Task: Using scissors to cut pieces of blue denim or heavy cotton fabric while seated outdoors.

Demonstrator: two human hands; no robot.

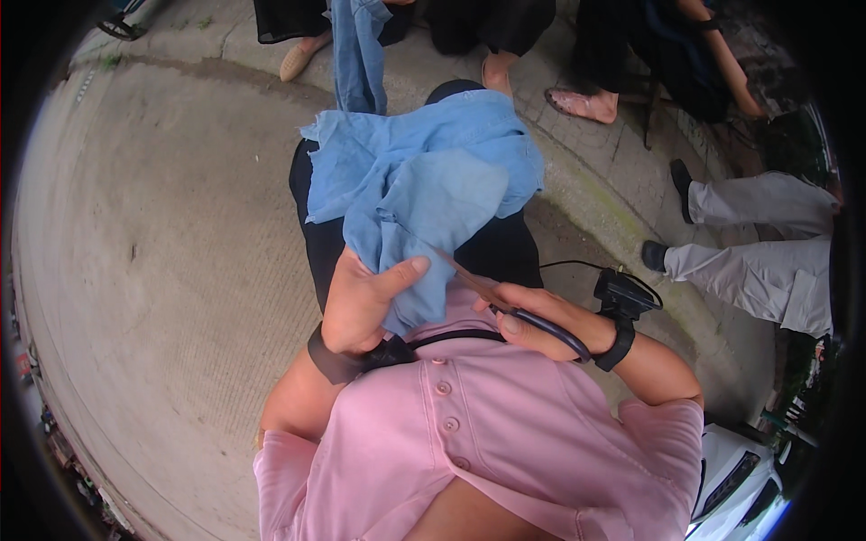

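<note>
While left hand (361,302) grips blue denim cloth (419,185) over lap, I note right hand (532,320) clenched on scissors (492,296), blades touching fabric; cutting step, I judge; next needs cloth taut.

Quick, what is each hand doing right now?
Left hand: closed on the blue denim cloth.
Right hand: closed on the scissors, blades at the cloth.

Left hand (361,302) grips blue cloth (419,185); right hand (541,320) holds scissors (505,302)
</note>
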